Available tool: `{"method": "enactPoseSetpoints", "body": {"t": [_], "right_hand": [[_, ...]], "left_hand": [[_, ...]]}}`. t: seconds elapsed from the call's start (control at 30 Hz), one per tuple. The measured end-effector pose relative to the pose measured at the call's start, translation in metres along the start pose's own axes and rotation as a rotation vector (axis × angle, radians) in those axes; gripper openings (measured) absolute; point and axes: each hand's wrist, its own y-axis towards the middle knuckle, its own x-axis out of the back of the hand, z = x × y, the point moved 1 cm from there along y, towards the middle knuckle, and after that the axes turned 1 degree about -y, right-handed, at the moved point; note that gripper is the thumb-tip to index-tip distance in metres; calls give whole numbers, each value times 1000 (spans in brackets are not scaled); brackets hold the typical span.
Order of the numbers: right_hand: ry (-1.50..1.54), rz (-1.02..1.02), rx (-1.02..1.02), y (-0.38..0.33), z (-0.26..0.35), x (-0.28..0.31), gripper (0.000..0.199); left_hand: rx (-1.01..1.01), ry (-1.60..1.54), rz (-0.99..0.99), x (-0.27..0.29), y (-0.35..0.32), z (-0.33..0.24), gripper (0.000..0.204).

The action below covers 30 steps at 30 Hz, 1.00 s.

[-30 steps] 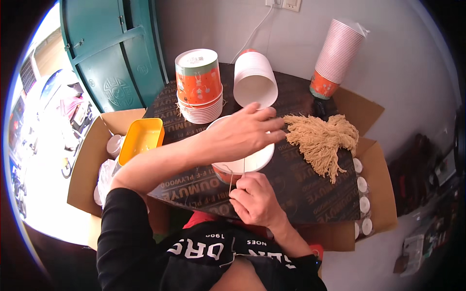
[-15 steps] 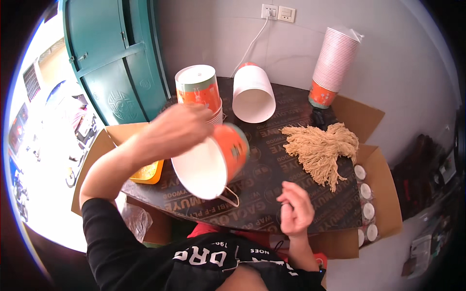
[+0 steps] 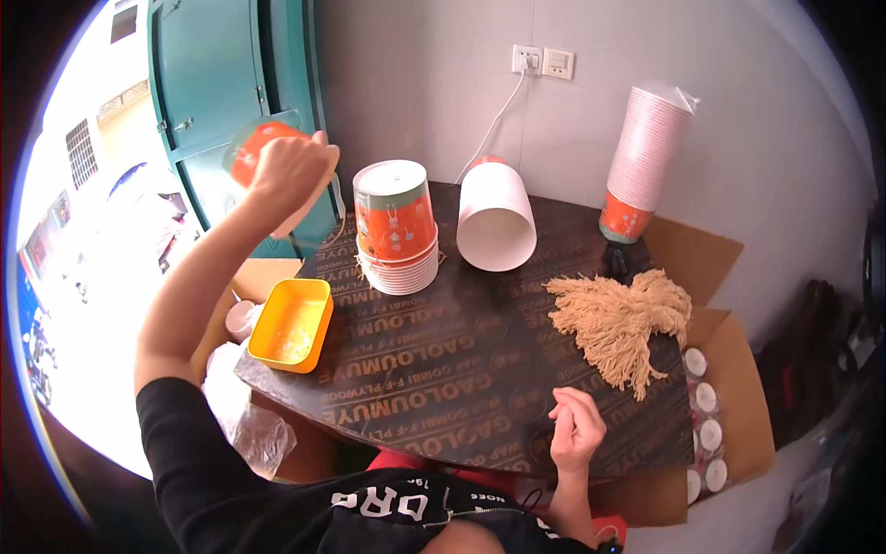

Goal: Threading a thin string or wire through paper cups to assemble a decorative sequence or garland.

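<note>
My left hand [image 3: 293, 175] is raised at the upper left, closed on an orange and green paper bucket [image 3: 247, 152]. The bucket is tilted over on its side, slightly blurred, with a thin cord handle hanging from its rim. My right hand [image 3: 577, 429] hovers over the near right of the dark table [image 3: 434, 369], its fingers curled in and nothing visible in them. An upside-down stack of similar paper buckets [image 3: 395, 226] stands at the table's left side. To its right, more nested buckets [image 3: 496, 226] lie on their side, white mouth facing me. A bundle of tan cords [image 3: 628, 319] lies at the right.
A yellow plastic tray [image 3: 318, 337] sits at the left table edge. Against the wall leans a tall stack of wrapped paper buckets [image 3: 641, 157]. Cardboard boxes flank the table; the right one [image 3: 738, 397] holds white-topped containers. A teal cabinet [image 3: 208, 83] stands behind, left.
My left hand has carried the bucket from over the table up and left, past the upright stack. The view has shifted slightly, and the yellow tray is now uncovered. My right hand stays curled.
</note>
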Motion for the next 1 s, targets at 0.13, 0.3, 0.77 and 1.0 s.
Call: {"method": "enactPoseSetpoints", "body": {"t": [0.13, 0.3, 0.77, 1.0], "right_hand": [[3, 43, -32, -5, -2, -4, 16], [14, 55, -96, -8, 0, -5, 17], [42, 68, -138, -9, -8, -7, 19], [36, 117, -148, -9, -8, -11, 19]], "left_hand": [[-43, 73, -29, -58, 47, -36, 9], [-73, -23, -3, -67, 82, -118, 8], [-113, -701, 113, -6, 61, -155, 36], [611, -598, -383, -45, 45, -118, 70]]}}
